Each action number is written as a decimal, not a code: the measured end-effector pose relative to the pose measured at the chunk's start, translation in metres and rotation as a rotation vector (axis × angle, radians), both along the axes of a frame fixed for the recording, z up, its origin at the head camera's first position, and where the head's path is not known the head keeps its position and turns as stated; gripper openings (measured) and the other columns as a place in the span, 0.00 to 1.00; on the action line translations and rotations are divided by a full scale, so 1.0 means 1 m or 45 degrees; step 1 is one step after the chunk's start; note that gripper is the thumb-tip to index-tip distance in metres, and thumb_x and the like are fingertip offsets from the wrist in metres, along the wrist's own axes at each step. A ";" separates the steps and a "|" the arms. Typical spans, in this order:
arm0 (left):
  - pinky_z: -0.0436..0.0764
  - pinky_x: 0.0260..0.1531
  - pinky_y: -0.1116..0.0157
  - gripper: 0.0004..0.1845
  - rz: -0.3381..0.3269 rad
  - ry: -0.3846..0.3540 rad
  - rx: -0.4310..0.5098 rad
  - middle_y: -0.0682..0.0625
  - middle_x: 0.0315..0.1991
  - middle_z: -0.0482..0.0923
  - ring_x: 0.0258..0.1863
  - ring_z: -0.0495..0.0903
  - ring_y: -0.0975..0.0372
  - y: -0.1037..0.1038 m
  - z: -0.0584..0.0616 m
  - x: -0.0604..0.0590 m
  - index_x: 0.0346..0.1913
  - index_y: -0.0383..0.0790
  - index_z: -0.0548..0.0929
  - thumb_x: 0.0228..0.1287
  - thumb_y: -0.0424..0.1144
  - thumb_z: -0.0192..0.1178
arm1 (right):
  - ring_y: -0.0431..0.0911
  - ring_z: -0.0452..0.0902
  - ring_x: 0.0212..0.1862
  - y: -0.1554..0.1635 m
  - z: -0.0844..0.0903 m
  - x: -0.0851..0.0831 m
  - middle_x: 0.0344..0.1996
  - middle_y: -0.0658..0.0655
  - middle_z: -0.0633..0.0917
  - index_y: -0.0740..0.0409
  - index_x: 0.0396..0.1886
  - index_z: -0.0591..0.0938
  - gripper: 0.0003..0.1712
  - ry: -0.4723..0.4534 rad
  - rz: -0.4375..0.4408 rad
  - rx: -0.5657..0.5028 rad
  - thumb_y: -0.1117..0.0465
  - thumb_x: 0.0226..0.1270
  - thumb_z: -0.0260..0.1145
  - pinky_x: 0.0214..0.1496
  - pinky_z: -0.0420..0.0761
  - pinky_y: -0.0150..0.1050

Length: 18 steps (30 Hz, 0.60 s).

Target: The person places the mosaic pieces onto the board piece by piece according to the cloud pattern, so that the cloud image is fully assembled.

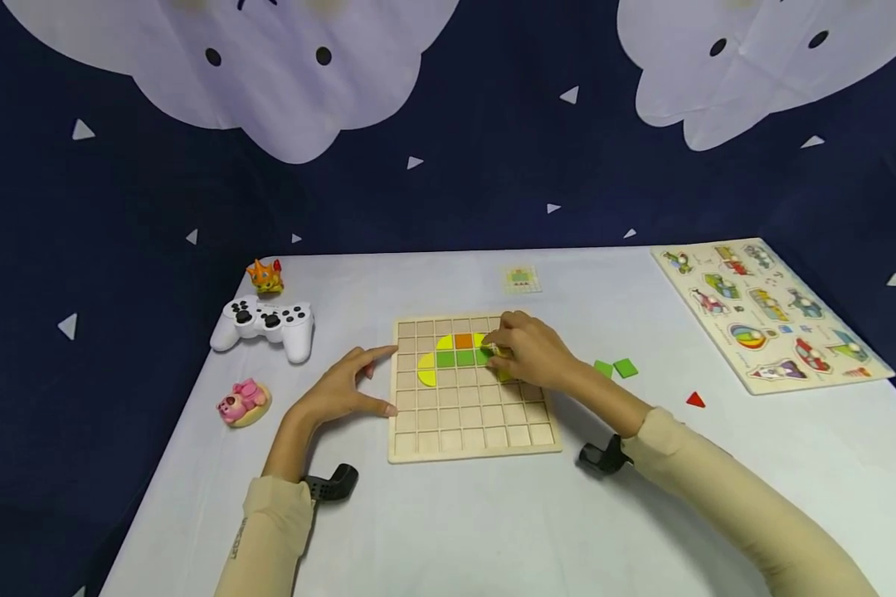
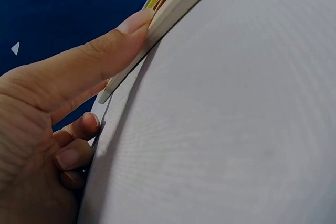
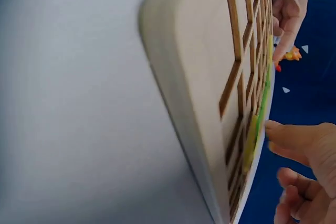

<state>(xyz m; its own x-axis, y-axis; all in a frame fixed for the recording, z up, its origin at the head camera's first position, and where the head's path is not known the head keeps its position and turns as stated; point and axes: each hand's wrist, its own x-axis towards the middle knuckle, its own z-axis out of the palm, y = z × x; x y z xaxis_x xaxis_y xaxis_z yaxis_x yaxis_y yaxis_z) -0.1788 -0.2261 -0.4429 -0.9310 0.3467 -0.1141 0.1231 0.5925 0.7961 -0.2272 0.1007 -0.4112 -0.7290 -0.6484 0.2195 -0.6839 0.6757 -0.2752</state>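
A wooden grid board [image 1: 470, 419] lies mid-table, with yellow, orange [image 1: 463, 340] and green tiles in its upper rows. My left hand [image 1: 347, 385] rests flat at the board's left edge, with the forefinger and thumb touching the rim. In the left wrist view the thumb [image 2: 105, 51] presses the board's side [image 2: 173, 9]. My right hand [image 1: 530, 352] hovers over the upper right cells with curled fingers, pinching a small yellow tile [image 1: 496, 350]. The right wrist view shows the board [image 3: 210, 77] edge-on and my right fingertips [image 3: 294, 142] at a yellow-green tile [image 3: 251, 140].
A white game controller [image 1: 265, 323], an orange toy [image 1: 265, 276] and a pink toy [image 1: 242, 402] sit to the left. Two green tiles [image 1: 616, 368] and a red triangle [image 1: 695, 400] lie to the right, with a picture puzzle [image 1: 772, 315] beyond them. A small card [image 1: 523, 279] lies behind the board.
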 end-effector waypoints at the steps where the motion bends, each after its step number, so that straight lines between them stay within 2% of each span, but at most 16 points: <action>1: 0.62 0.48 0.56 0.52 -0.001 0.002 -0.003 0.48 0.39 0.62 0.43 0.63 0.56 0.000 0.000 0.000 0.73 0.47 0.68 0.41 0.44 0.82 | 0.44 0.66 0.33 0.002 0.002 0.001 0.29 0.53 0.75 0.59 0.47 0.88 0.18 0.012 -0.015 -0.009 0.57 0.58 0.76 0.34 0.68 0.36; 8: 0.63 0.47 0.57 0.52 0.008 0.021 -0.007 0.48 0.38 0.63 0.43 0.64 0.56 0.000 -0.001 0.001 0.73 0.46 0.69 0.39 0.44 0.82 | 0.45 0.68 0.31 0.037 0.011 0.005 0.31 0.57 0.78 0.60 0.47 0.88 0.16 -0.023 -0.112 -0.060 0.61 0.59 0.75 0.33 0.71 0.39; 12: 0.63 0.47 0.57 0.52 -0.001 0.020 -0.001 0.48 0.39 0.63 0.42 0.64 0.56 0.001 -0.002 0.000 0.73 0.46 0.69 0.39 0.44 0.82 | 0.48 0.71 0.34 0.070 0.009 0.009 0.32 0.57 0.77 0.61 0.46 0.89 0.15 -0.093 -0.187 -0.037 0.63 0.58 0.74 0.35 0.73 0.40; 18: 0.63 0.46 0.57 0.52 0.010 0.016 -0.003 0.48 0.38 0.63 0.43 0.63 0.56 0.000 0.000 0.000 0.73 0.46 0.69 0.39 0.43 0.82 | 0.46 0.69 0.34 0.114 0.004 0.017 0.33 0.54 0.77 0.60 0.47 0.89 0.15 -0.224 -0.289 -0.025 0.63 0.60 0.73 0.36 0.72 0.41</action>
